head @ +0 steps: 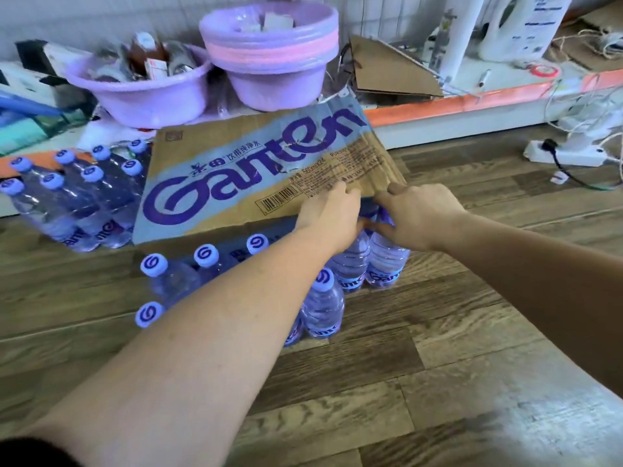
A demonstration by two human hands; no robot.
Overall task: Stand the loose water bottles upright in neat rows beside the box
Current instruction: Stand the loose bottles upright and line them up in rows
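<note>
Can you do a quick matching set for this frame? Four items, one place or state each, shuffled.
Items:
1. box flap
2. shrink-wrapped bottle pack
3. stacked purple basins
4. power strip

Places:
A. floor at far right, cable plugged in
B. shelf behind the box
C. left of the box
D. under the fingers of the left hand

Pairs: 1-D, 2-C, 3-B, 4-A

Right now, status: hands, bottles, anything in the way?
Left hand and right hand on clear purple-capped water bottles at the printed cardboard box flap. Several stand upright. Flap overhangs them.
</note>
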